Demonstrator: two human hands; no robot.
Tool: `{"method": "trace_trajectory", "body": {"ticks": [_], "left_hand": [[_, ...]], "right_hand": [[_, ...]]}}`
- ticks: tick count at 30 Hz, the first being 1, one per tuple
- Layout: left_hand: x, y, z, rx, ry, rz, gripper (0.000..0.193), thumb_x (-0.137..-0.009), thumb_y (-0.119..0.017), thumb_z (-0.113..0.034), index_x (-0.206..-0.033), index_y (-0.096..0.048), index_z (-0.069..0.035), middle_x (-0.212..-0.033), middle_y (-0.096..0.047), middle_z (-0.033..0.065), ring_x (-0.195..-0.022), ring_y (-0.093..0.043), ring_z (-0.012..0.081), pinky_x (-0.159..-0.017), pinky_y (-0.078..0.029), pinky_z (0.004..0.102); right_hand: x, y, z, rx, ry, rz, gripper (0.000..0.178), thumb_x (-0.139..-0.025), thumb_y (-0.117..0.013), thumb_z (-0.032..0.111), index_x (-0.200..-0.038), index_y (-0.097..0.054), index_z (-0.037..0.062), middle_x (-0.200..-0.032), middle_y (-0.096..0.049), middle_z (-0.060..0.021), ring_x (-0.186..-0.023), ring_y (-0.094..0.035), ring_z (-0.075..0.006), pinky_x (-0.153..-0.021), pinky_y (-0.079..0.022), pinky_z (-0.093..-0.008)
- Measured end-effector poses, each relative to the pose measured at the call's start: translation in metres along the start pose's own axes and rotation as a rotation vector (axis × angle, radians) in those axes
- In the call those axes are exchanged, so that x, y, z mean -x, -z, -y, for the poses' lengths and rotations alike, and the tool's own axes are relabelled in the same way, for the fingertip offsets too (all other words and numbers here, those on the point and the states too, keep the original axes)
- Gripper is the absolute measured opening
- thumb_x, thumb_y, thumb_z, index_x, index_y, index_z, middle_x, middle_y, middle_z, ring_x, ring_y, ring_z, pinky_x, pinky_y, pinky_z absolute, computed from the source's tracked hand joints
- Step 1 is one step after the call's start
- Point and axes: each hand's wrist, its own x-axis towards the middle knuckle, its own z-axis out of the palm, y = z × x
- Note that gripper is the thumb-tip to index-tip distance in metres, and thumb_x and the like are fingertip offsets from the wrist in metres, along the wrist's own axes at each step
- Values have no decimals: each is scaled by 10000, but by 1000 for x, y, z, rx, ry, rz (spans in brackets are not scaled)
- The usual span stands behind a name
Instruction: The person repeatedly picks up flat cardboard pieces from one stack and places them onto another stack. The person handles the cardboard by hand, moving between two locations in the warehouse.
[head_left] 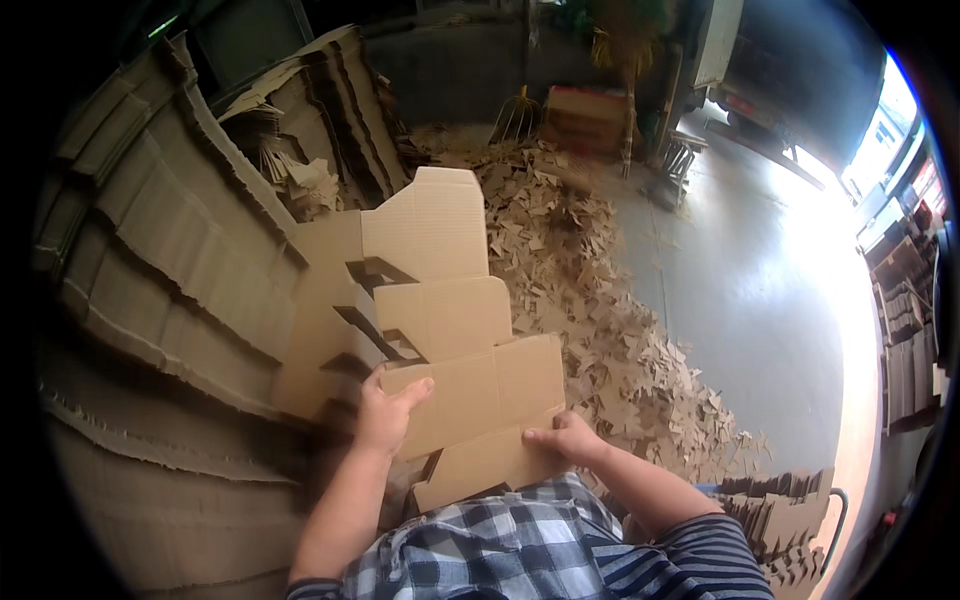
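Head camera: the left hand (pixel 388 408) is pinching the slotted cardboard sheet (pixel 450 322) on its left side; the right hand (pixel 568 438) is pinching its right edge, near the checked apron (pixel 480 545), opposed grips probably keeping it steady.

no legible text, labels, numbers, signs

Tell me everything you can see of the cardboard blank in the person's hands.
The cardboard blank is tan, apparently corrugated, and unfolded, with straight crease lines. Its right side steps into several flaps, one round-cornered; dark angled cutouts separate them near the middle. It slants across in front of the body, left of the scrap pile. The left hand grips it with the thumb on top; the right hand holds its lower right edge.
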Motion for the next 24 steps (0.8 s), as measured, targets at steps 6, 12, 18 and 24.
{"method": "trace_trajectory", "body": {"ticks": [6,12,18,24], "left_hand": [[15,-40,0,-447,-190,-13,302,-784,-728,-91,-1011,-583,45,-883,-701,136,-796,-678,191,-693,-530,316],[32,-58,2,-713,-371,4,275,-793,-707,-74,-1025,-591,14,-871,-692,158,-796,-691,250,-704,-530,348],[39,-54,-8,-834,-324,163,344,-785,-730,-110,-1075,-584,7,-913,-686,165,-846,-686,250,-734,-529,348],[11,-1,-7,-125,-28,100,256,-841,-700,-75,-1061,-596,3,-970,-676,67,-837,-644,135,-755,-531,281]], "right_hand": [[-37,9,-28,244,-213,-139,537,-722,-801,327,-1025,-646,-88,-968,-685,-156,-880,-657,-212,-767,-508,-319],[-57,-1,-24,287,-196,-150,543,-692,-821,366,-970,-674,-76,-923,-698,-162,-883,-663,-231,-798,-507,-337],[-47,-11,-43,183,-210,-164,433,-736,-807,298,-951,-683,-57,-862,-692,-115,-808,-647,-172,-752,-507,-305],[-22,11,-3,-129,-220,97,594,-748,-806,357,-1081,-614,-97,-996,-681,-134,-877,-665,-209,-788,-522,-309]]}}
